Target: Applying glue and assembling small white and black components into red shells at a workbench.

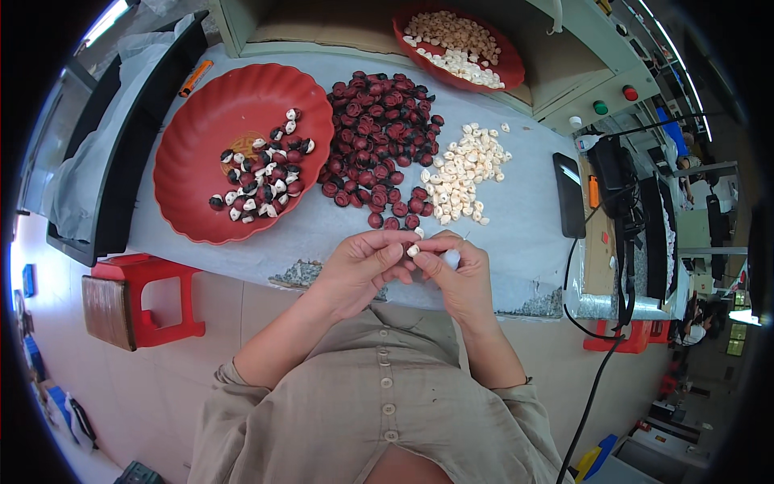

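Observation:
Close together at the table's front edge, my left hand [359,270] and my right hand [461,278] meet at the fingertips. Pinched between my left thumb and fingers is a small cream bud-shaped piece [414,251], which my right fingertips also touch. A whitish, translucent tube [451,259] with what looks like a thin tip is tucked in my right hand. Just beyond my fingers lies a heap of dark red and black rose-shaped pieces [375,137]. To its right spreads a pile of cream bud-shaped pieces [468,173].
At left, a scalloped red dish [189,153] holds joined red, black and white pieces. A second red dish [516,71] of cream pieces sits at the back. An orange cutter [196,78], black phone [569,195], cables and red stool [165,298] surround the work area.

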A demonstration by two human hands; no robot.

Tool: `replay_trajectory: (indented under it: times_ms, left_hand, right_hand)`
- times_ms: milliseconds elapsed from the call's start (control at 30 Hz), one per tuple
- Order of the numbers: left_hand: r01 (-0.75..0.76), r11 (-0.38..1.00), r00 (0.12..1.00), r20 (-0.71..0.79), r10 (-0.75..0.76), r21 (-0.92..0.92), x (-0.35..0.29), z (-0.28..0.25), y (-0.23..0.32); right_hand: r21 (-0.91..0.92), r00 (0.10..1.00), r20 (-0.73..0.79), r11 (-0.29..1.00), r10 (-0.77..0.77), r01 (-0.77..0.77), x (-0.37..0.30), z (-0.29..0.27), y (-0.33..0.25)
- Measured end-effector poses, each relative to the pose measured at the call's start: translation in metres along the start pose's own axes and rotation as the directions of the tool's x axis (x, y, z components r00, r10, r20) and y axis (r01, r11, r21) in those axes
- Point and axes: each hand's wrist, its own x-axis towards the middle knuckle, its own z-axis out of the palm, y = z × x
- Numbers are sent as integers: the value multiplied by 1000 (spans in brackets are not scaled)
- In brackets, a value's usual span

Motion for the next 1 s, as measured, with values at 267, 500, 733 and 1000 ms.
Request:
replay_trajectory:
  times_ms: [267, 500, 733, 1000]
  left_hand:
    - [5, 1000, 1000, -25, -5, 22, 0, 0, -2]
    - [-9, 999, 999, -37, 10, 33, 0, 0, -4]
    - [-29, 990, 997, -65, 38, 141, 1, 2, -4]
    - [-69, 996, 995, -72, 72, 51, 1, 4, -5]
  right_hand:
    - [-371, 970, 93, 896, -225, 243, 4, -4, -5]
    - [-391, 977, 100, 895, -188, 212, 3, -4, -12]
    - [-399, 982, 114, 899, -147, 181, 0, -5, -10]
    - [-202, 981, -174, 978, -80, 44, -5, -28, -14]
